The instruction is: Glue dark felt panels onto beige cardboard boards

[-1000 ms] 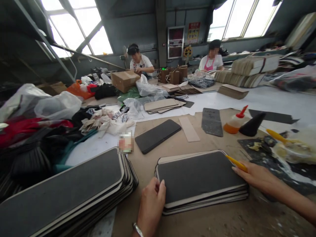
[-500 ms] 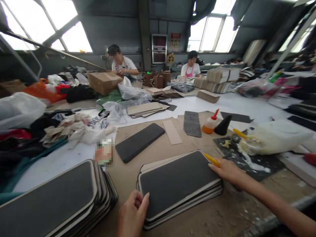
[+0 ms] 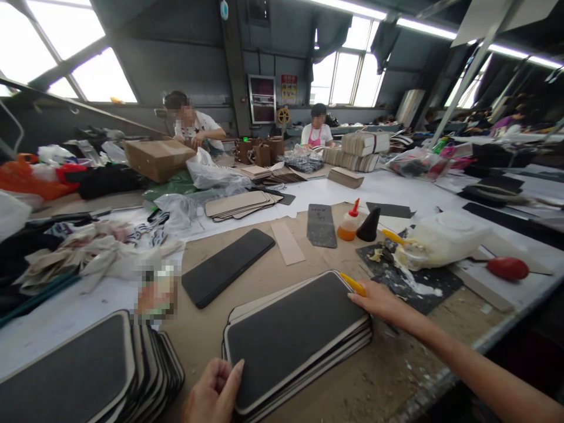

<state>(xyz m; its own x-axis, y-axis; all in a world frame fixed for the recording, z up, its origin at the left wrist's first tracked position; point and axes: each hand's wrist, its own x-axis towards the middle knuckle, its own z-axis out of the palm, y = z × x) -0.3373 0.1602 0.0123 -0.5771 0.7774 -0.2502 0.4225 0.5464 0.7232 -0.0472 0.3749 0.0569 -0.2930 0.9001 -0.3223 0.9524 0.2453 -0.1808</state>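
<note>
A stack of dark rounded panels with pale borders (image 3: 293, 341) lies in front of me on the brown work surface. My left hand (image 3: 214, 390) is closed at its near left corner, thumb on the top panel and fingers curled at the edge. At the far right corner, my right hand (image 3: 376, 299) grips a slim yellow tool (image 3: 353, 284), which lies along the panel's edge; its working end is hard to make out. A second stack of similar panels (image 3: 66, 370) sits at the lower left. Beyond my hands is a single black panel (image 3: 229, 267).
A glue-smeared dark board (image 3: 412, 294) with a whitish plastic container (image 3: 453, 238) lies to the right. Near it stand a red-tipped bottle (image 3: 349, 222) and a black cone (image 3: 369, 224). Fabric scraps (image 3: 88, 247) are heaped left. Two people work across the table.
The view has turned rightward, so the scene sits further left in the picture. Both hands keep about the same places on the stack, the yellow tool still in my right hand.
</note>
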